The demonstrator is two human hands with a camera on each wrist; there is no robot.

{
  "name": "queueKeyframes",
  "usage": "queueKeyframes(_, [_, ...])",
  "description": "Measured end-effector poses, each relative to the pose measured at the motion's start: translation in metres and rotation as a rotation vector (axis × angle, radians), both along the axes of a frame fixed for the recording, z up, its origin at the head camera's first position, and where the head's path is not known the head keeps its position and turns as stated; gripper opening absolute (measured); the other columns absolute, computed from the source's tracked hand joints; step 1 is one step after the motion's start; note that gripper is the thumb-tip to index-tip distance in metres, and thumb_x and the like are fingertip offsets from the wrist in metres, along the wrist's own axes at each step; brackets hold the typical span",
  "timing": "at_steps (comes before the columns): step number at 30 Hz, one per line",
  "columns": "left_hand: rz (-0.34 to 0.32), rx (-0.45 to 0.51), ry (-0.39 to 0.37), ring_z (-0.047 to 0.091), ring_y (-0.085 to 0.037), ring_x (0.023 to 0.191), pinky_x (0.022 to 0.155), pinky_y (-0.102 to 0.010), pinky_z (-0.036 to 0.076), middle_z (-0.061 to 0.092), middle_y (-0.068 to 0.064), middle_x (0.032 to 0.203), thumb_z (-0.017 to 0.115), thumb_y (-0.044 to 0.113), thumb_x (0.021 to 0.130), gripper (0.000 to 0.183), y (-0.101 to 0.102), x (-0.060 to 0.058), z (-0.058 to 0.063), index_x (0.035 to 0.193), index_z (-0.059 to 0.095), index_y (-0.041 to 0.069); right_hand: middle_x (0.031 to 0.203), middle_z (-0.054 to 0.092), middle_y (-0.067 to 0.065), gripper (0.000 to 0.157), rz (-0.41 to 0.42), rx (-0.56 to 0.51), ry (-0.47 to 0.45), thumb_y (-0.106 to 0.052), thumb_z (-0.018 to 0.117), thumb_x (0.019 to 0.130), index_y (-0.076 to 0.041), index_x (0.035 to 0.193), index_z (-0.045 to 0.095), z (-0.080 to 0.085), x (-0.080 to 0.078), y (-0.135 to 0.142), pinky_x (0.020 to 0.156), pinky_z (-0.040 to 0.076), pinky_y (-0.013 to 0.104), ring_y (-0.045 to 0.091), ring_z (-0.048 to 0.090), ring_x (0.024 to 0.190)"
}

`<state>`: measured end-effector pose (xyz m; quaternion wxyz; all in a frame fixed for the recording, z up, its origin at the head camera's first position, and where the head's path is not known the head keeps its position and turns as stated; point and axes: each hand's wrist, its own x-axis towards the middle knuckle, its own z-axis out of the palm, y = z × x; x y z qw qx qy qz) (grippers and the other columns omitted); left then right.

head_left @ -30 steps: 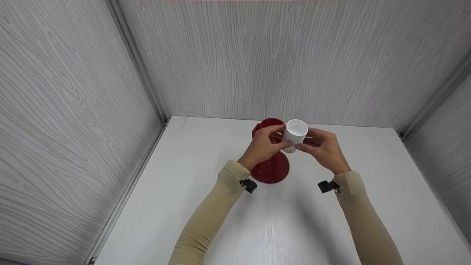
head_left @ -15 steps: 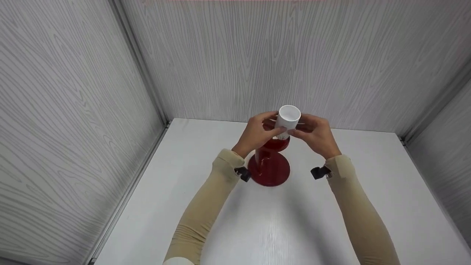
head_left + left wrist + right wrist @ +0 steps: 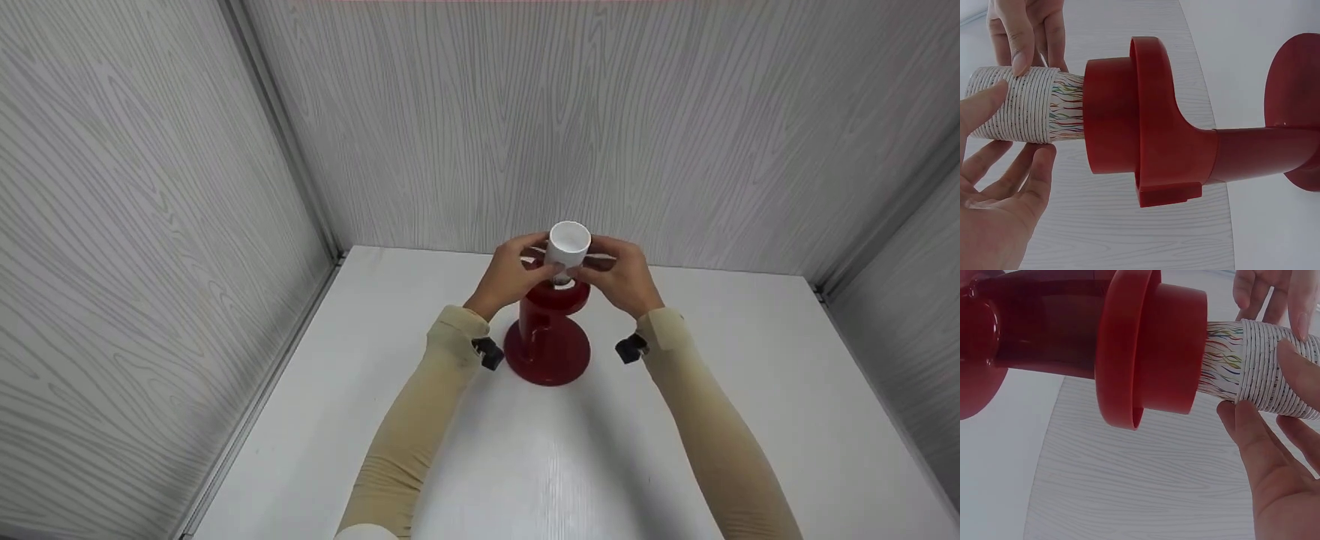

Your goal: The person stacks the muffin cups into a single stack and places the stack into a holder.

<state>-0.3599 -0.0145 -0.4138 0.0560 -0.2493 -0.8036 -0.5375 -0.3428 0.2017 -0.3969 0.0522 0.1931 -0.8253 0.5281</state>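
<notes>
A stack of white paper cups (image 3: 568, 259) stands upright over a red cup holder (image 3: 551, 300), open mouths facing up. Coloured wavy lines mark the lowest cup (image 3: 1067, 107) in the left wrist view, and its bottom end is hidden inside the holder's red ring (image 3: 1112, 115). My left hand (image 3: 510, 277) grips the stack from the left, thumb in front and fingers behind. From the right, my right hand (image 3: 622, 279) grips it the same way. Many stacked rims (image 3: 1269, 365) show between the fingers in the right wrist view.
The holder's round red base (image 3: 551, 364) rests on a white table (image 3: 525, 465). Grey wood-grain panels (image 3: 480, 120) enclose the table at the back and both sides. Small black cameras (image 3: 489, 352) are strapped at the wrists.
Both hands have carried the cup stack leftward, first away over the holder's ring, then down, so its lower end now sits in the ring. The red holder stays in place.
</notes>
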Motion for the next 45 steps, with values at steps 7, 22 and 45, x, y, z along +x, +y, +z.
queueKeyframes(7, [0.004, -0.013, -0.028, 0.066, -0.022, 0.124, 0.103, -0.03, 0.056, 0.066, -0.01, 0.137, 0.076, 0.026, 0.095, 0.056, -0.003, -0.003, -0.01, 0.146, 0.058, 0.011, 0.136, 0.067, 0.018, 0.056, -0.012, 0.042, -0.013, -0.011, 0.082, 0.089, -0.009, 0.142, 0.062, -0.013, -0.01, -0.001, 0.101, 0.059, 0.043, 0.035, 0.07, 0.122])
queueKeyframes(22, [0.006, -0.017, -0.055, 0.067, -0.024, 0.123, 0.104, -0.034, 0.057, 0.069, -0.011, 0.134, 0.077, 0.022, 0.094, 0.053, -0.008, -0.008, -0.019, 0.143, 0.061, 0.008, 0.134, 0.07, 0.015, 0.055, -0.037, 0.139, -0.036, -0.007, 0.079, 0.091, -0.014, 0.143, 0.062, -0.012, -0.008, -0.012, 0.103, 0.058, 0.045, 0.033, 0.07, 0.122])
queueKeyframes(45, [0.037, -0.117, -0.032, 0.062, -0.023, 0.125, 0.105, -0.037, 0.055, 0.067, -0.01, 0.133, 0.078, 0.022, 0.093, 0.046, -0.011, -0.005, -0.029, 0.135, 0.066, 0.008, 0.135, 0.068, 0.014, 0.045, 0.007, 0.281, -0.05, -0.009, 0.073, 0.095, -0.008, 0.139, 0.062, -0.01, -0.001, -0.015, 0.106, 0.056, 0.046, 0.031, 0.067, 0.125])
